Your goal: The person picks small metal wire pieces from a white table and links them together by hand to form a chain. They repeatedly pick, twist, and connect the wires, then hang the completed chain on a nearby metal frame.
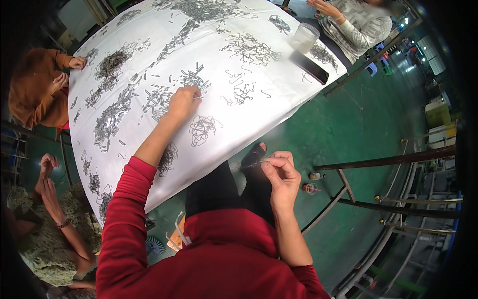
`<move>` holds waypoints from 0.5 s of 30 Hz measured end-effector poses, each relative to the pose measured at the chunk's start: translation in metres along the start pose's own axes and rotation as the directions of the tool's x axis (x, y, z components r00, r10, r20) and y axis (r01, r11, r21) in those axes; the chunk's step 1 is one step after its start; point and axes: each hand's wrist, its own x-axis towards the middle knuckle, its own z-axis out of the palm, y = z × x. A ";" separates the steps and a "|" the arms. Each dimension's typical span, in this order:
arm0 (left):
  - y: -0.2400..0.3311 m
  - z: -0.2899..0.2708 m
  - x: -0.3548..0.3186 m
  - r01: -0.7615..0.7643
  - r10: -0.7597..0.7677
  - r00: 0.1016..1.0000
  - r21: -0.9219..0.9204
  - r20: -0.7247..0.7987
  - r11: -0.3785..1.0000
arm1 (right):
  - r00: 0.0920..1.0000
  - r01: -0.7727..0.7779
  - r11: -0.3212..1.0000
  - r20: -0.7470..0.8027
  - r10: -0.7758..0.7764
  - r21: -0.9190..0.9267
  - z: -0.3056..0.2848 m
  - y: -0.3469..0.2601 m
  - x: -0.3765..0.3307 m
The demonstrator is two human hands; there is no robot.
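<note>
My left hand (184, 103) rests on the white-covered table (244, 124), fingers bent down at the right edge of a pile of small grey metal clips (157, 99). Its fingertips are partly hidden, so what they hold does not show. Over my lap, off the table's edge, my right hand (282, 178) pinches a thin dark strand of small metal pieces (254, 165) between thumb and forefinger. A tangled heap of bent wire hooks (203, 130) lies just below my left hand. More loose hooks (242, 93) are scattered to its right.
Further piles of hooks (251, 48) and clips (113, 117) cover the table. A phone (309, 68) and a translucent tub (304, 37) stand near the right corner. Co-workers sit at the left and far right. A metal frame (383, 160) and a cup (311, 188) are right of me.
</note>
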 end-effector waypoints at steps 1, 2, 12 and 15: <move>0.001 0.000 0.000 -0.023 0.024 1.000 0.031 -0.019 0.999 | 1.000 -0.005 1.000 -0.004 0.005 0.014 0.000 0.000 -0.001; 0.002 0.000 0.000 -0.040 0.041 0.999 0.062 -0.025 0.997 | 1.000 -0.009 1.000 -0.009 0.009 0.027 0.001 -0.001 -0.001; 0.032 -0.007 -0.018 -0.235 0.254 0.965 0.217 -0.064 0.947 | 0.999 -0.032 0.998 -0.036 0.034 0.052 0.002 -0.002 0.001; 0.074 -0.023 -0.039 -0.080 0.079 0.997 -0.279 -0.015 0.957 | 0.999 0.024 1.000 -0.027 -0.023 0.006 0.001 0.000 0.003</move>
